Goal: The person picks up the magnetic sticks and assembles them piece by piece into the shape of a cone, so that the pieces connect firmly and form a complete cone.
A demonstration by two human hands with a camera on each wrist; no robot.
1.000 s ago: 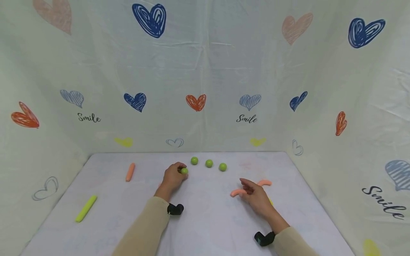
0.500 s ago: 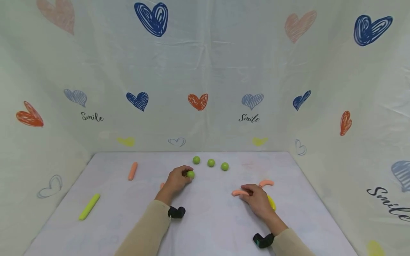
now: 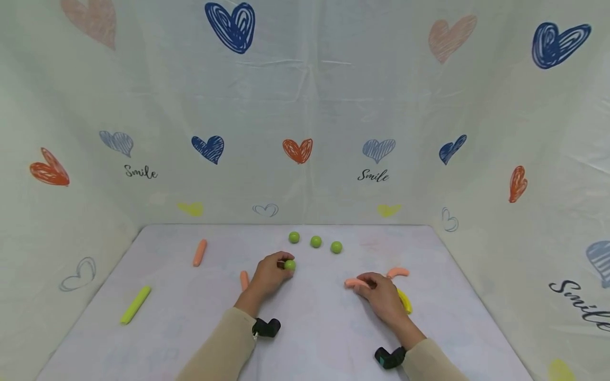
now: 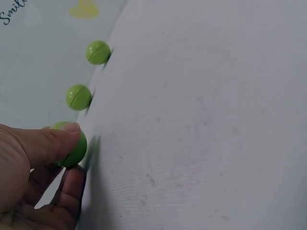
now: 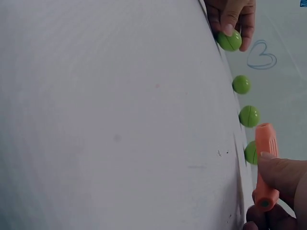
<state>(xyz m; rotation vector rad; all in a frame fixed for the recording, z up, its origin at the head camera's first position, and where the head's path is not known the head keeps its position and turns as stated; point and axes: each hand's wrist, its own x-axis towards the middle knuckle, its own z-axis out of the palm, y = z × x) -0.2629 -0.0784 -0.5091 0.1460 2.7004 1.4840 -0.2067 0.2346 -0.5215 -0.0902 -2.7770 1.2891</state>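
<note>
Both arms in long beige sleeves [image 3: 224, 344]; small black wrist-mounted camera [image 3: 267, 327] on each; hands bare.

A row of three small green plastic balls [image 3: 315, 242] sits toward the far edge of the white cloth-covered table [image 3: 157, 328]; every place below is given from that row. Well to its left lies a straight orange plastic stick [image 3: 200, 252], pointing roughly away from the viewer. Nearer than the row and a little to its left lies a short orange stick [image 3: 244, 280]. Far to the left and nearer still rests a yellow-green plastic stick [image 3: 135, 304], set on a slant. Right of the row and nearer lies a curved orange piece [image 3: 397, 272], with a yellow curved piece [image 3: 405, 301] just beyond it toward the viewer. Behind the row rises a pale fabric backdrop [image 3: 305, 106] printed with hearts and the word "Smile".
</note>
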